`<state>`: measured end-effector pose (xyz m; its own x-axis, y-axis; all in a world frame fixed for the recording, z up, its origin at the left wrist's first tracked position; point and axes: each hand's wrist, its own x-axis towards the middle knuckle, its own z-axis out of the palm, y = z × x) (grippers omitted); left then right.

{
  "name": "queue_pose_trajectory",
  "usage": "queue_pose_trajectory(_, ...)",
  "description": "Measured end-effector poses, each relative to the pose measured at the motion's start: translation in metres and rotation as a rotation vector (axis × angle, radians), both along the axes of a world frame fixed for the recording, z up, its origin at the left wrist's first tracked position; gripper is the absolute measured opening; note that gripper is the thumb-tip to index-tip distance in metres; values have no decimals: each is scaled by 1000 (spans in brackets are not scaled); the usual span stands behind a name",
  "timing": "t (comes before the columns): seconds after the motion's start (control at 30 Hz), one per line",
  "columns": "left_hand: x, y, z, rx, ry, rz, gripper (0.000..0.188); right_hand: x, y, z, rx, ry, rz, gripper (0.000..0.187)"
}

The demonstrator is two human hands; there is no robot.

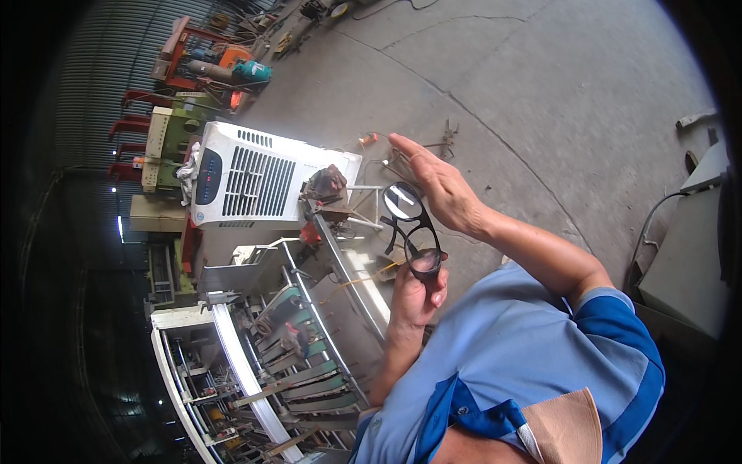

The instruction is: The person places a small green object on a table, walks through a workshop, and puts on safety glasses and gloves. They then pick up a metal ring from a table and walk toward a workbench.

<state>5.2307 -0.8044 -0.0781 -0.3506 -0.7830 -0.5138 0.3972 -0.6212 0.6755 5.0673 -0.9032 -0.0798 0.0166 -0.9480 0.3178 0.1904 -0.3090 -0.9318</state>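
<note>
A pair of black-framed eyeglasses (420,226) is upheld in front of my body, its lenses lined up one above the other and catching the light. My left hand (418,298) grips the lower lens end between thumb and fingers. Just beyond the upper lens, my right hand (447,193) is raised with its fingers stretched out together, holding nothing. Its palm side faces toward the glasses, though I cannot tell whether it touches them.
A white air cooler (263,176) stands to the left. Below it is a machine with metal rails and green belts (321,387). A grey cabinet (690,259) is at the right edge. Hoses and tools lie on the cracked concrete floor (533,100).
</note>
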Motion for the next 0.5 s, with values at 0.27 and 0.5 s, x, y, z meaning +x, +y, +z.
queue_pose_trajectory(0.27,-9,-3,0,62,-181,-70,27,19,-30,-10,-275,498,-14,70)
queue_pose_trajectory(0.5,15,-6,-31,-100,-114,-45,30,43,13,-1,-624,628,181,86)
